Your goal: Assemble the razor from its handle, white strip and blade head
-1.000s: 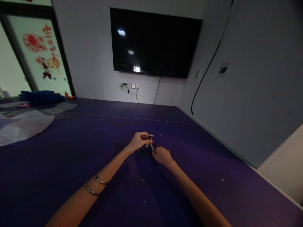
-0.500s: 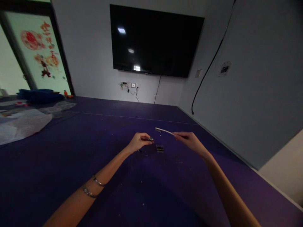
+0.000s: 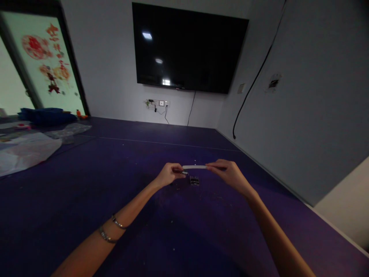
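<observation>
My right hand [image 3: 227,171] is closed, its fingertips pinching a white toothbrush [image 3: 196,167] by the handle. The brush lies nearly level, and its head end reaches my left fingertips, where the bristles do not show. In a pinch, my left hand [image 3: 168,174] holds a small dark and silvery part [image 3: 185,172], too small to name and partly covered by the fingers. Just beyond the gap between my hands, low on the purple surface [image 3: 173,215], lies a small dark square piece [image 3: 194,181] that looks like a circuit board.
Crumpled plastic sheeting [image 3: 31,152] and a dark blue bundle [image 3: 47,116] lie at the far left, beside a small orange item [image 3: 78,113]. A black cable [image 3: 253,86] hangs along the right wall. A television [image 3: 188,50] is mounted on the far wall.
The toothbrush has moved left and turned level, so its head now meets the part in my left hand. My left hand has hardly moved.
</observation>
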A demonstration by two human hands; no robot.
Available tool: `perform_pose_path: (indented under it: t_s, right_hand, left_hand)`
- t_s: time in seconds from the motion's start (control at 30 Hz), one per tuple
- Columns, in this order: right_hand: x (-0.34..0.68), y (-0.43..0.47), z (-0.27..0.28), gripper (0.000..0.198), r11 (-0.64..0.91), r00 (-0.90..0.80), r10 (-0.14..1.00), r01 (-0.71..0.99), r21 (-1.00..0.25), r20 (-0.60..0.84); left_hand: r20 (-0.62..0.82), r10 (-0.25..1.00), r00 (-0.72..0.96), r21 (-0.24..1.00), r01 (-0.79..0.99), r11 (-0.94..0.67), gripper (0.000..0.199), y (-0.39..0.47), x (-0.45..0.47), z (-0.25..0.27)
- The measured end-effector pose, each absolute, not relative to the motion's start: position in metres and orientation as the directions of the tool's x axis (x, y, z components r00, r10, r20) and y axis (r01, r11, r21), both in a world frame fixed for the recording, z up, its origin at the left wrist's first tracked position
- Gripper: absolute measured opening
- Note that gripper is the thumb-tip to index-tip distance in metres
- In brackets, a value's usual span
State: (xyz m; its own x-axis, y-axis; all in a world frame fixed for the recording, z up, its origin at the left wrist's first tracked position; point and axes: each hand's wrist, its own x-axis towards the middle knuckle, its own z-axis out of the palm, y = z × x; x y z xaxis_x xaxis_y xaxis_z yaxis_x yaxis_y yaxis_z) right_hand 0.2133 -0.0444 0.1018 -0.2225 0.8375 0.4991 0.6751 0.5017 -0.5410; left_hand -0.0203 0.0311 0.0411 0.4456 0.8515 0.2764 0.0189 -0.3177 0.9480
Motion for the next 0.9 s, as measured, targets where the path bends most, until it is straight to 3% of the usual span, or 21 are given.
perform_pose_path:
  t_s: [0.9]
  right_hand:
    - [0.209,-0.0477,0.1045,0.02,0.517,-0.261,0.844,0.629,-0.58,0.469]
  left_hand:
    - [0.301,0.819,0.488,0.938,0.003,-0.347,0.016,0.0285,-0.0167,0.0401]
